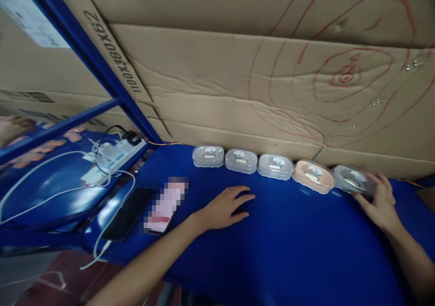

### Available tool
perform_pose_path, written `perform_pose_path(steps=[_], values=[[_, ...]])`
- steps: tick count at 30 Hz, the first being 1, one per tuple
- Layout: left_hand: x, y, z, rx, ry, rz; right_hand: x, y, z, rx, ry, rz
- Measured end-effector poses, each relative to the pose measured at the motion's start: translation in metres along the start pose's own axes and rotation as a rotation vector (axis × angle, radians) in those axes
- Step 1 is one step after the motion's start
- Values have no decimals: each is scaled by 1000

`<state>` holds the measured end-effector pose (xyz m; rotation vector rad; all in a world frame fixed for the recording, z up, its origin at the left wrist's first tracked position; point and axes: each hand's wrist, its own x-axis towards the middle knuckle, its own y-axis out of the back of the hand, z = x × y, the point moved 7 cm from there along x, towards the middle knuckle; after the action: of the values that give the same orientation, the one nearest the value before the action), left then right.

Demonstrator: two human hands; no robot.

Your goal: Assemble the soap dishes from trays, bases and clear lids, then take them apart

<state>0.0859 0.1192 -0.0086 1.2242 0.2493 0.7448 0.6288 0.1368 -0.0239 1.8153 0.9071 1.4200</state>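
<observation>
Several oval plastic cases stand in a row along the cardboard at the back of the blue table. My right hand (380, 201) grips the right end of the dark grey case (351, 180), the last one on the right. Beside that case is a peach-coloured case (313, 177). Further left come a clear case (275, 167), a greyish case (241, 161) and another clear case (208, 157). Each has a round sticker and a pale bar on top. My left hand (226, 208) lies on the table with its fingers spread, holding nothing, in front of the row.
A phone with a blurred screen (166, 206) and a black device (127, 213) lie at the left. Behind them is a white power strip (115, 161) with cables. A blue frame post (102, 65) rises there. Another person's hand (15, 129) shows at the far left.
</observation>
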Motion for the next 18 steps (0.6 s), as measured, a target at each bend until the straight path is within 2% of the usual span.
perform_pose_path(steps=[3,5,7,9,12,14,16,18], values=[[4,19,-28,106,167,83,-5,11,-19,82,-5,35],[6,34,-51,186,300,156,-7,26,-33,78,28,109],[9,49,-74,260,427,227,-9,41,-49,67,105,185],[11,60,-93,325,533,278,-12,48,-69,88,236,208],[13,66,-112,405,666,322,-22,41,-105,197,481,100],[12,65,-115,443,724,315,-30,30,-124,247,579,6],[10,61,-113,474,749,286,-33,18,-132,240,606,-63],[8,61,-105,504,763,253,-32,6,-128,216,582,-114]])
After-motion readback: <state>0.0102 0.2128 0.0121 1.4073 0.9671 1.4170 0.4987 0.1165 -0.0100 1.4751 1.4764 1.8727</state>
